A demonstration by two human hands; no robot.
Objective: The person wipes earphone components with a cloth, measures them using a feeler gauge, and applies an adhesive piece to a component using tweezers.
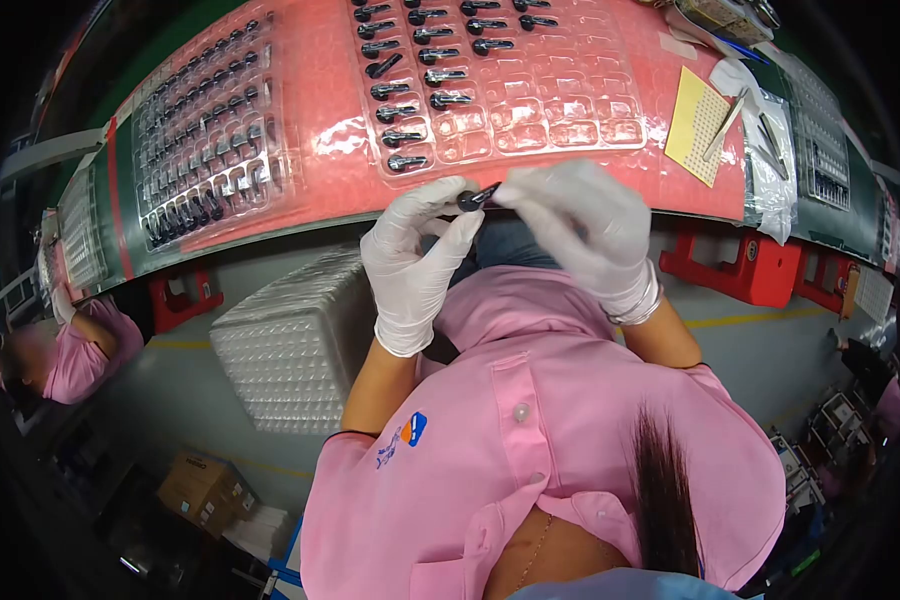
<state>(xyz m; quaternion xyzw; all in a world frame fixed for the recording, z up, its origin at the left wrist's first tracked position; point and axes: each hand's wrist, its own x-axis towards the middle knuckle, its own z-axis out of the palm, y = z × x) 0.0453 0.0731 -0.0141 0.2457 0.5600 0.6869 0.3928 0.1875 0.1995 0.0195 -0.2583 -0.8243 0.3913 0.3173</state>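
A black stem-shaped earbud [478,198] is held up just in front of the bench edge. My left hand [412,260], in a white glove, pinches its round end between thumb and fingers. From the other side my right hand [585,225], also gloved and a little blurred, closes its fingertips at the stem's tip. Just beyond the hands lies a clear plastic tray [570,135]. Similar black earbuds [407,162] fill its left columns, and many pockets on its right side hold none.
A second clear tray [280,130] of dark pieces lies to the left. On the right are a yellow dotted sheet [697,125] and tweezers [770,140]. Stacked clear trays [285,345] stand below the bench, near red brackets [745,268]. Another person [90,345] sits far left.
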